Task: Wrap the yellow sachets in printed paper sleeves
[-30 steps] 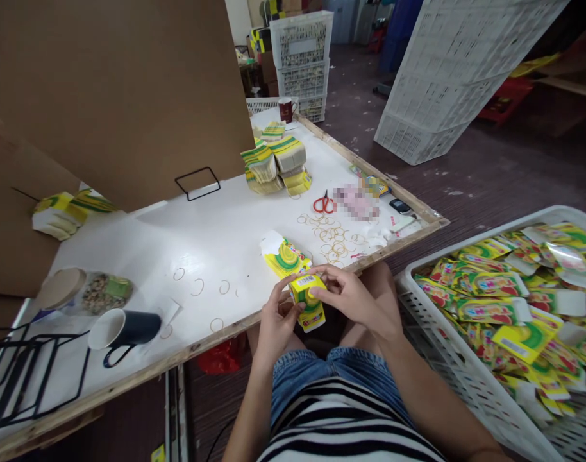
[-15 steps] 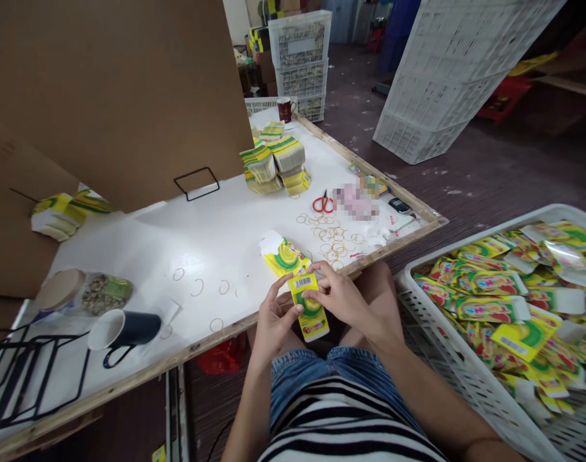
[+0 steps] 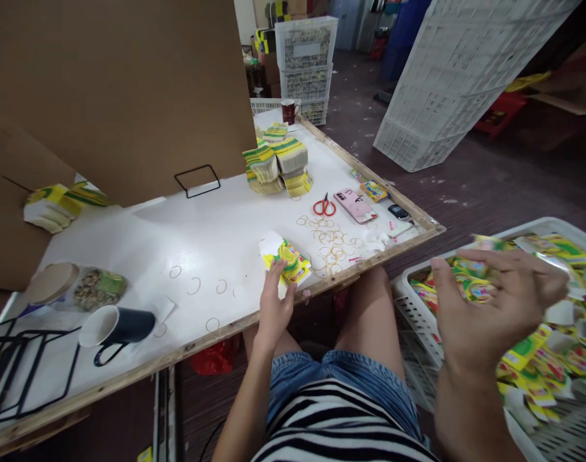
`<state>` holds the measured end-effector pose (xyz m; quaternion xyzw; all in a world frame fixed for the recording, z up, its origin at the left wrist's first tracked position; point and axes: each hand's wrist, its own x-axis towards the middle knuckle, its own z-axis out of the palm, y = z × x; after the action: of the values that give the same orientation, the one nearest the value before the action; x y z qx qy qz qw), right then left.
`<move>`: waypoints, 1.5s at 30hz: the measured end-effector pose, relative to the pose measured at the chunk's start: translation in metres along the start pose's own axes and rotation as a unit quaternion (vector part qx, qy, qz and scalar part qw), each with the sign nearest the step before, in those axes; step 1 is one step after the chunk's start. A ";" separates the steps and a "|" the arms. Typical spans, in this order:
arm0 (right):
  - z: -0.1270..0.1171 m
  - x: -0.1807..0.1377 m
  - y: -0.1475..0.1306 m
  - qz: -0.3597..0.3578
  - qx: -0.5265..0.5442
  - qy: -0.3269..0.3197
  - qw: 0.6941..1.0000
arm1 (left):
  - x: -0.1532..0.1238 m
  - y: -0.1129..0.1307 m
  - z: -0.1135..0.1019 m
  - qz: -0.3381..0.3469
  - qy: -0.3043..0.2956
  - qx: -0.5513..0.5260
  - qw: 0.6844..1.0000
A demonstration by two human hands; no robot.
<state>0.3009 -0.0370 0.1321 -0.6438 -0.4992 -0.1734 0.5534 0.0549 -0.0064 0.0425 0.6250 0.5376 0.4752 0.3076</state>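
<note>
On the table's front edge lies a small pile of flat yellow-green printed cartons (image 3: 297, 262). My left hand (image 3: 275, 305) reaches onto it, fingers stretched and apart, the fingertips touching the nearest cartons. My right hand (image 3: 485, 308) is out to the right, above a white plastic crate (image 3: 411, 273) heaped with similar cartons. Its thumb stands away from the fingers and nothing shows gripped in it. A blurred carton (image 3: 488, 242) appears just beyond its fingers; whether it is in the air or on the heap I cannot tell.
Loose rubber bands (image 3: 334, 240), red-handled scissors (image 3: 324, 205) and a pink phone (image 3: 354, 205) lie on the table. Bundled cartons (image 3: 278, 160) stand farther back. At left are a dark mug (image 3: 129, 325) on its side and a black wire rack (image 3: 28, 366). Stacked crates (image 3: 461, 77) stand beyond.
My right hand has swung right from my lap to over the crate. The carton held in both hands has left them. My left hand has moved onto the pile.
</note>
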 end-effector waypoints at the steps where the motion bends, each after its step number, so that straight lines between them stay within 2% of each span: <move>1: 0.000 0.002 0.000 -0.005 0.001 -0.004 1.000 | 0.002 -0.006 0.000 0.004 -0.004 0.045 0.999; 3: 0.014 -0.007 -0.002 -0.012 0.045 -0.059 0.997 | 0.005 -0.016 0.002 0.006 -0.024 0.106 0.994; 5: 0.045 -0.028 -0.006 -0.006 0.100 -0.150 0.984 | 0.004 -0.021 0.005 0.010 -0.039 0.135 0.990; 8: 0.103 -0.065 -0.011 0.031 0.132 -0.307 0.942 | 0.000 -0.022 0.005 0.016 -0.048 0.139 0.989; 10: 0.133 -0.084 -0.015 0.045 0.128 -0.396 0.908 | -0.001 -0.022 0.003 0.012 -0.055 0.122 0.991; 12: 0.148 -0.094 -0.020 0.056 0.123 -0.425 0.895 | -0.001 -0.022 0.001 0.008 -0.058 0.100 0.993; 15: 0.146 -0.093 -0.026 0.101 0.146 -0.396 0.901 | -0.001 -0.018 -0.002 0.005 -0.046 0.065 0.997; 17: 0.138 -0.087 -0.028 0.165 0.210 -0.377 0.887 | 0.001 -0.013 -0.003 0.014 0.003 0.029 0.999; 20: 0.125 -0.080 -0.031 0.290 0.359 -0.350 0.815 | 0.007 -0.002 -0.005 -0.002 0.181 -0.101 0.978; 21: 0.121 -0.079 -0.032 0.321 0.404 -0.344 0.784 | 0.010 0.002 -0.006 -0.022 0.191 -0.168 0.967; 23: 0.113 -0.078 -0.035 0.364 0.472 -0.346 0.725 | 0.014 0.009 -0.009 -0.075 0.150 -0.283 0.944; 25: 0.104 -0.079 -0.040 0.394 0.511 -0.355 0.677 | 0.015 0.015 -0.012 -0.112 0.101 -0.346 0.926; 27: 0.098 -0.080 -0.045 0.414 0.529 -0.367 0.643 | 0.014 0.019 -0.015 -0.123 0.079 -0.368 0.918; 30: 0.093 -0.081 -0.049 0.422 0.548 -0.388 0.610 | 0.008 0.021 -0.017 -0.132 0.050 -0.371 0.918; 32: 0.091 -0.082 -0.050 0.414 0.548 -0.400 0.607 | 0.005 0.021 -0.017 -0.139 0.038 -0.365 0.920; 33: 0.091 -0.083 -0.050 0.405 0.541 -0.405 0.616 | 0.004 0.020 -0.016 -0.141 0.038 -0.363 0.920; 37: 0.088 -0.085 -0.047 0.355 0.484 -0.419 0.681 | 0.005 0.016 -0.012 -0.148 0.062 -0.351 0.923; 40: 0.085 -0.087 -0.046 0.330 0.463 -0.432 0.700 | 0.007 0.013 -0.006 -0.158 0.102 -0.344 0.920; 43: 0.083 -0.090 -0.047 0.320 0.431 -0.411 0.737 | 0.006 0.014 -0.001 -0.164 0.126 -0.316 0.926; 45: 0.083 -0.092 -0.046 0.309 0.394 -0.380 0.778 | 0.004 0.018 0.001 -0.157 0.104 -0.286 0.940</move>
<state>0.1945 -0.0103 0.0582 -0.5023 -0.4681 0.4774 0.5483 0.0630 -0.0067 0.0593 0.3656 0.4995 0.6169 0.4861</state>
